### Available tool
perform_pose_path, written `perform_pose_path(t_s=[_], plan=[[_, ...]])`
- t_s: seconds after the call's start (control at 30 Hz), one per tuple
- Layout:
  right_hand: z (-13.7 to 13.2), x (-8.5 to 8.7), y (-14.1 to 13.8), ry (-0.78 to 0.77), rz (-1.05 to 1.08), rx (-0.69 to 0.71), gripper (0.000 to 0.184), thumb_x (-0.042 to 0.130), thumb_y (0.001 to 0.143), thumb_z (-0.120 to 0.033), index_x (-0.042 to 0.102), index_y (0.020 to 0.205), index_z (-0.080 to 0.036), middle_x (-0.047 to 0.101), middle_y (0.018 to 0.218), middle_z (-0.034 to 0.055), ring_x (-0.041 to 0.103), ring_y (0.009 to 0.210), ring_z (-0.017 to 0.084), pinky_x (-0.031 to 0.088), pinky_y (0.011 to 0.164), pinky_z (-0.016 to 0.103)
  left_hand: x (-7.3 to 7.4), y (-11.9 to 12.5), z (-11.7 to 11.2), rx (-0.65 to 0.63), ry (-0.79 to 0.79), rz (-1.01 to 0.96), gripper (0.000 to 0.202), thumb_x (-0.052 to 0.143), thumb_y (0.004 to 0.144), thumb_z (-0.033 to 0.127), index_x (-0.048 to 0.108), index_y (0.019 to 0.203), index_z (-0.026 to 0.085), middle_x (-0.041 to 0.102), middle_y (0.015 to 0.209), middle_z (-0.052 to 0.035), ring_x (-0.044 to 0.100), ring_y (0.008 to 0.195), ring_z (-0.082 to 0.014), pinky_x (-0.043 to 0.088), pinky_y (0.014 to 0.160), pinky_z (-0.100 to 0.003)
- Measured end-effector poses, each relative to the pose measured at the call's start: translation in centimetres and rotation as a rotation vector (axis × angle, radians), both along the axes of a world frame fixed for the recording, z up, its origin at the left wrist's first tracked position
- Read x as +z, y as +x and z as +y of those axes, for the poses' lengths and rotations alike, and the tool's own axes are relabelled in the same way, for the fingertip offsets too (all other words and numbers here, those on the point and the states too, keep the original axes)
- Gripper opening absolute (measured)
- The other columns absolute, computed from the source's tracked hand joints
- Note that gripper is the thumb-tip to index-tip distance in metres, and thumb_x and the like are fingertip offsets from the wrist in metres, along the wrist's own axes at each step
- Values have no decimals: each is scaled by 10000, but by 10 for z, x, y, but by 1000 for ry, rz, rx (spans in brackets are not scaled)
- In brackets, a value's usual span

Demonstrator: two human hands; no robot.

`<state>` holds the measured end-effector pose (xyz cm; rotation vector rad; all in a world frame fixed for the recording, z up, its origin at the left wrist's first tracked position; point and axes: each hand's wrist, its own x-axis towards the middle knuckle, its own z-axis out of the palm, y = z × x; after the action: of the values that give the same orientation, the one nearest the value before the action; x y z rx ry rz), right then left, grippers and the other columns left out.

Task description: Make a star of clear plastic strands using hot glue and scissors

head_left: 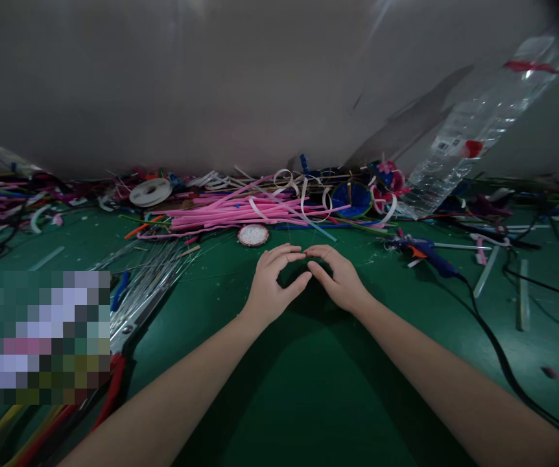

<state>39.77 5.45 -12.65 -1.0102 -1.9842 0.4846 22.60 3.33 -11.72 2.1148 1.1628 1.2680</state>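
My left hand (275,280) and my right hand (340,277) meet fingertip to fingertip above the green table. Their fingers curve inward, with both thumbs close to the index tips. What they pinch is too fine to make out; faint hair-thin lines show around the fingertips. Just beyond the left fingers lies a small round dish (253,235) of tiny white bits. Behind it is a heap of pink fuzzy stems (240,214). A bundle of clear thin strands (146,279) fans out left of my left hand.
Large red-handled scissors (126,329) lie at left, partly behind a pixelated patch. A blue glue gun (430,255) with a black cord rests at right, near clear glue sticks (523,295). A plastic bottle (478,130) leans on the back wall. A white spool (150,192) sits behind.
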Motion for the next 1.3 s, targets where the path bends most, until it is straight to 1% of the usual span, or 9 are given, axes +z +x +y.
perform_pose_path(t_s=[0.13,0.2,0.3,0.37,0.5,0.63,0.77,1.0,1.3], plan=[[0,0,0,-5,-12,-2,244,462,855,-326,549,1057,-220,577,1068,59,504,1063,177,401,930,354,4,-2,-2,22,22,-94,242,401,886,294,565,1047,217,546,1150,-68,443,1163,-209,322,1012,-419],[0,0,0,-9,-15,-3,244,460,857,-326,550,1059,-223,576,1071,57,500,1069,176,398,931,352,4,-2,-3,33,54,-150,258,369,896,302,542,1060,203,537,1133,-80,460,1131,-203,345,990,-395],[0,0,-1,-10,-15,-6,246,455,860,-326,549,1060,-220,574,1075,57,498,1069,175,397,932,349,3,-1,-3,68,88,-205,273,325,910,320,507,1067,190,518,1124,-92,451,1128,-201,336,991,-383],[-1,0,-1,-12,-15,-10,247,450,861,-329,549,1059,-219,573,1074,59,500,1068,178,397,931,353,1,0,-1,107,64,-252,286,290,922,329,487,1075,189,507,1124,-93,460,1116,-196,340,982,-376],[-1,0,0,-22,-20,-14,247,445,864,-338,550,1056,-225,573,1070,58,500,1068,183,403,921,358,-7,1,4,160,-68,-356,298,255,933,351,455,1090,194,512,1101,-86,520,1028,-176,399,910,-357],[0,-1,0,-16,-20,-13,244,448,864,-334,548,1059,-227,571,1073,53,500,1067,171,400,927,343,-14,-1,10,152,-136,-334,349,235,931,382,520,999,193,545,1077,-79,506,1058,-182,395,925,-358],[0,-1,0,-14,-21,-10,242,452,863,-331,550,1055,-223,572,1069,53,502,1063,166,397,929,335,-15,-2,11,114,-151,-306,385,222,933,368,562,925,189,549,1109,-75,484,1103,-185,379,953,-363],[-1,0,-1,-19,-28,-12,241,448,862,-331,551,1053,-227,575,1069,58,498,1070,180,402,920,352,-16,-2,11,66,-187,-245,386,241,931,327,602,942,191,559,1141,-69,482,1121,-182,353,983,-367],[0,0,-2,-8,-28,-10,250,442,860,-343,556,1048,-224,581,1060,64,505,1066,189,404,919,364,-16,-2,10,56,-218,-223,419,239,934,329,632,945,184,575,1150,-57,493,1121,-169,335,1002,-342]])
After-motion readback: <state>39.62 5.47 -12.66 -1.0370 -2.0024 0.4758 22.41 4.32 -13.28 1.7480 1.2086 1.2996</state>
